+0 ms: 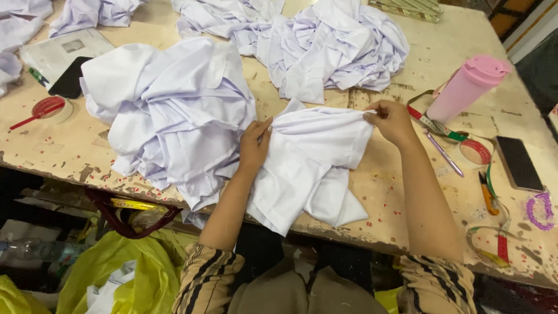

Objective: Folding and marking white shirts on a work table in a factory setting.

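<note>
Your left hand [254,146] pinches the left end of the white garment [308,166] spread at the near edge of the table [407,192], fingers closed on a fold of cloth. Your right hand [392,121] grips the far right corner of the same piece between thumb and fingertips, so the upper edge runs taut between both hands. Keep that tension even and the edge level; I judge the draped lower half, hanging over the near edge, could drag the piece off if you slacken. Just left lies a crumpled heap of white garments [168,110], with another pile [325,49] farther back. To the right stand a pink tumbler [468,87], a measuring tape [442,127] and a dark phone [519,163].
</note>
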